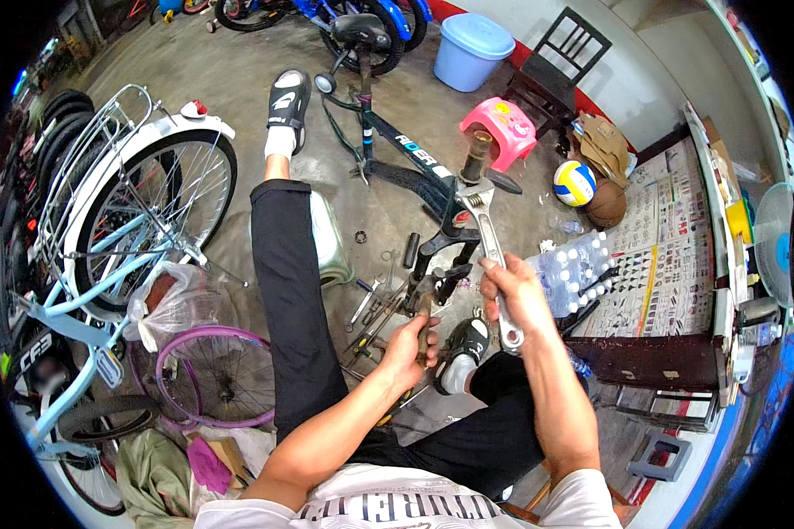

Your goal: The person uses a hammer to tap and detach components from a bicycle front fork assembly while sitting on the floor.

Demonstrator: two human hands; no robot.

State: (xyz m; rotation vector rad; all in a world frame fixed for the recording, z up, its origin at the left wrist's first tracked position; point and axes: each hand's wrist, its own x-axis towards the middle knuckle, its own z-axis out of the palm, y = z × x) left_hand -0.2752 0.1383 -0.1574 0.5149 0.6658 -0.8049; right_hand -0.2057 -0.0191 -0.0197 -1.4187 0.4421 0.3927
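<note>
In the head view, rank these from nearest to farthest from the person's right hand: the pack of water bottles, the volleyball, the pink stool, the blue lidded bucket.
From the right hand:
1. Pack of water bottles, just to its right on the floor.
2. Volleyball, farther up and right.
3. Pink stool, straight ahead beyond the bike frame.
4. Blue lidded bucket, farthest, by the wall.

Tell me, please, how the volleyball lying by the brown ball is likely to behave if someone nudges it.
The volleyball is round and rests on bare concrete floor, so it would probably roll freely. It looks inflated, so likely light for its size and springy. The brown ball beside it might stop it on that side.
</note>
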